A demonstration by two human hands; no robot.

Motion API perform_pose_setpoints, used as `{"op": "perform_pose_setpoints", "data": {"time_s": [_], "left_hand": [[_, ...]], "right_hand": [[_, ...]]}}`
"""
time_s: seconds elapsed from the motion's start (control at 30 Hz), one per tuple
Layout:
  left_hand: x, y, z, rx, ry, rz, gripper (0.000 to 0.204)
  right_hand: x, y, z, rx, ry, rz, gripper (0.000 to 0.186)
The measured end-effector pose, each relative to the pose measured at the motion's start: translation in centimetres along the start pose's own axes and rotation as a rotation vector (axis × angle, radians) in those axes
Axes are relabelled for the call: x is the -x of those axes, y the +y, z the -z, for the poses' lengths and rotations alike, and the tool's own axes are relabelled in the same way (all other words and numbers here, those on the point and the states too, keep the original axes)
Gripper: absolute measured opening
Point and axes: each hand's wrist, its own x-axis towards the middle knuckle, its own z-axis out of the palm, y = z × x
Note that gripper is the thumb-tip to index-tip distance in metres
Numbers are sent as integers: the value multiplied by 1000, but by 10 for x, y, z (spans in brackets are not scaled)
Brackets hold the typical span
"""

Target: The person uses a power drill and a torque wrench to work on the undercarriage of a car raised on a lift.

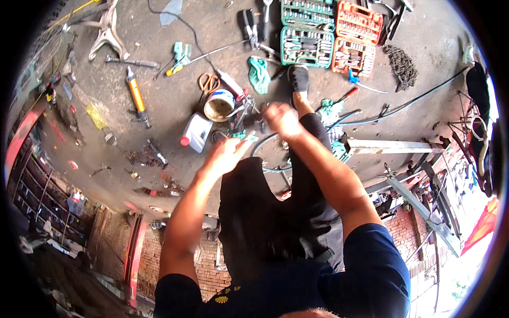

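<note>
My left hand point(221, 157) is closed in front of my knees. A small pale, shiny end pokes out from its fingers, and I cannot make out what it belongs to. To its right my right hand point(283, 121) is raised over the floor, its fingers smeared by motion. Between and beyond the hands lies a cluster of dark and silver metal parts point(245, 107), partly hidden. Close to my left hand stand a white jug point(197, 131) with a red cap and a round tub point(219, 106) with a blue-and-white rim. Scissors point(209, 82) and a white tube point(231, 82) lie behind them.
Teal point(306, 46) and orange point(354, 53) socket sets lie open at the far side. A chain point(402, 68) and a long hose point(403, 108) are on the right. A hammer point(132, 62), a yellow cylinder tool point(137, 98) and a green cloth point(259, 74) lie about the floor.
</note>
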Motion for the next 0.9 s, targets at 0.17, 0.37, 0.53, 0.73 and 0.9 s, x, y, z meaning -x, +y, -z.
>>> {"op": "perform_pose_setpoints", "data": {"time_s": [0.17,0.37,0.53,0.73,0.9], "left_hand": [[85,-97,31,204,229,260,54],[81,-65,27,1124,384,451,40],[31,-30,6,1321,307,350,27],[-49,-1,-8,1462,509,308,28],[-69,81,-43,1330,361,206,24]], "right_hand": [[-55,69,45,337,269,194,34],[-85,45,8,474,-13,-140,59],[-62,20,-30,384,-225,-93,68],[68,-15,-50,-308,-749,-155,53],[87,-11,-15,92,-147,147,40]]}}
